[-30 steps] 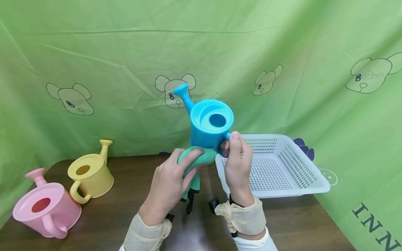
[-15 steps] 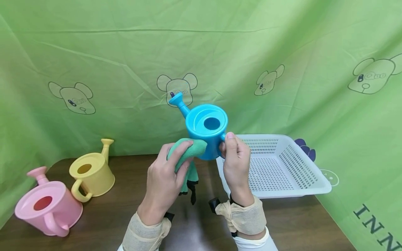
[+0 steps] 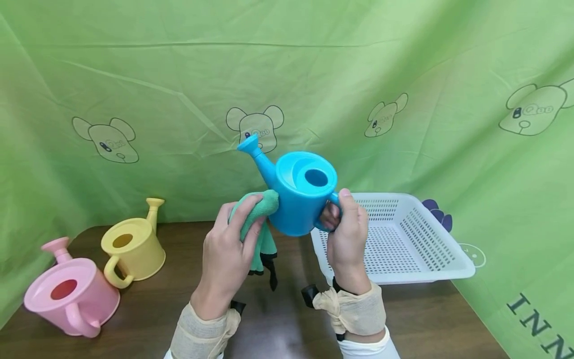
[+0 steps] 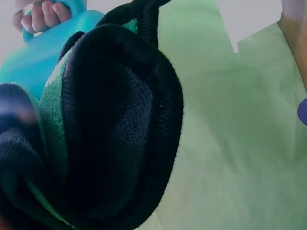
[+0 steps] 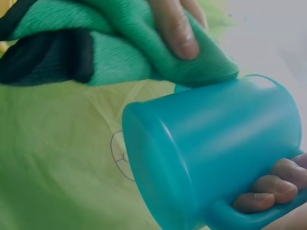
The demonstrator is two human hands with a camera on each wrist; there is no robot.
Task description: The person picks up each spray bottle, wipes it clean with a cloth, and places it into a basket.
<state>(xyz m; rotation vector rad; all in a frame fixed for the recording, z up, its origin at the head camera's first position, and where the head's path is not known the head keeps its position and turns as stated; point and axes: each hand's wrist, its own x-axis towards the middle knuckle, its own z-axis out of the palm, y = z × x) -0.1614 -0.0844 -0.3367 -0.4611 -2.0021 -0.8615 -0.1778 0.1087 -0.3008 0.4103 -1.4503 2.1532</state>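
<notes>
A blue watering can point(image 3: 296, 209) is held up above the table, its spout pointing up and to the left. My right hand point(image 3: 347, 237) grips its handle, with the fingers curled through the loop, as the right wrist view also shows. In my left hand point(image 3: 226, 254) is a bunched green cloth point(image 3: 260, 214) with dark edging, pinched between thumb and fingers. The cloth touches the can's side below the spout; in the right wrist view the green cloth point(image 5: 139, 43) lies against the can wall. Its dark-edged fold point(image 4: 115, 120) covers much of the left wrist view.
At the left of the brown table point(image 3: 278, 324) stand a yellow watering can point(image 3: 143, 254) and a pink watering can point(image 3: 96, 294). A white perforated basket point(image 3: 430, 274) sits at the right, behind my right hand. A green curtain point(image 3: 188, 65) hangs behind the table.
The blue can moved left and slightly down, then back right, its spout leaning further left. My left hand with the cloth shifted left from under the can to its side.
</notes>
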